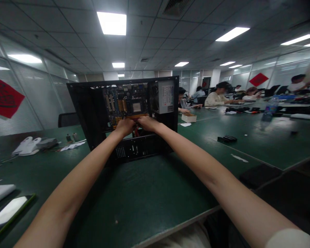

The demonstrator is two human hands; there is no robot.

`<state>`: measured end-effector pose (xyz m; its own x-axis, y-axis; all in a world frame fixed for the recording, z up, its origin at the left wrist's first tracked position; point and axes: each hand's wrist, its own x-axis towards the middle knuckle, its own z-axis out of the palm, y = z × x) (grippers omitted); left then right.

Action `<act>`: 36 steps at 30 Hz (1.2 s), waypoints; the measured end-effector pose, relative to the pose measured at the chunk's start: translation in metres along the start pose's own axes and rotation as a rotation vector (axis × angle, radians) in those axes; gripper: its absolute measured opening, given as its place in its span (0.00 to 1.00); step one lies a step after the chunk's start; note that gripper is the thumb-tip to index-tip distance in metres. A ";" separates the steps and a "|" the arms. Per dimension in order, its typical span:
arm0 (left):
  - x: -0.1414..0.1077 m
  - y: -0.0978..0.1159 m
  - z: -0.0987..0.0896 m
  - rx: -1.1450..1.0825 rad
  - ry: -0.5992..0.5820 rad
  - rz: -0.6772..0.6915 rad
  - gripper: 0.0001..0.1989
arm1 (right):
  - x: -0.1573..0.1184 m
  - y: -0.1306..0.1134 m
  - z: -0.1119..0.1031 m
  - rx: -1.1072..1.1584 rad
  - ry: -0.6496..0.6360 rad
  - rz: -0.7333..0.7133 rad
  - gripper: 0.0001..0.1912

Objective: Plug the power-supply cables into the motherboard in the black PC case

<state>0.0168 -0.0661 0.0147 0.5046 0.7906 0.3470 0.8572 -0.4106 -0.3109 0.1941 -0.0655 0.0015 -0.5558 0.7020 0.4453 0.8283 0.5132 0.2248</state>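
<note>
An open black computer case (79,110) stands before me on the green table, its inside facing me. Within it are a motherboard (126,96) with a square metal processor (136,107) and a grey power supply (165,98) at the upper right. My left hand (126,126) and my right hand (147,122) are close together at the board's lower edge, fingers curled in. Beside them runs an orange-red strip (142,116), like a memory slot or stick. Whatever the fingertips hold is hidden. Red and dark cables (136,131) hang just below the hands.
The green table (150,193) has its edge near my body. White items (28,146) and a grey block (47,143) lie left, a phone-like device (9,213) nearer. A small box (188,117), black item (227,138) and plastic bottle (270,106) are right. Several people sit beyond.
</note>
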 end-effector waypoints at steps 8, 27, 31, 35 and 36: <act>-0.001 0.003 -0.006 -0.004 -0.030 -0.007 0.19 | -0.002 -0.004 -0.004 -0.018 -0.020 0.038 0.18; -0.003 0.008 -0.009 -0.008 -0.031 -0.074 0.19 | -0.002 0.002 0.001 -0.092 0.008 -0.038 0.17; -0.004 0.008 -0.011 -0.008 -0.036 -0.085 0.19 | -0.001 0.002 0.001 -0.102 -0.001 -0.046 0.17; -0.006 0.008 -0.011 -0.010 -0.033 -0.081 0.18 | -0.004 0.000 -0.002 -0.073 -0.004 -0.039 0.16; -0.007 0.009 -0.012 -0.008 -0.035 -0.083 0.18 | -0.004 -0.001 -0.002 -0.062 -0.001 -0.037 0.16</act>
<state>0.0221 -0.0801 0.0200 0.4283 0.8371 0.3404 0.8966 -0.3467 -0.2756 0.1960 -0.0699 0.0015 -0.5858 0.6840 0.4346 0.8102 0.5069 0.2943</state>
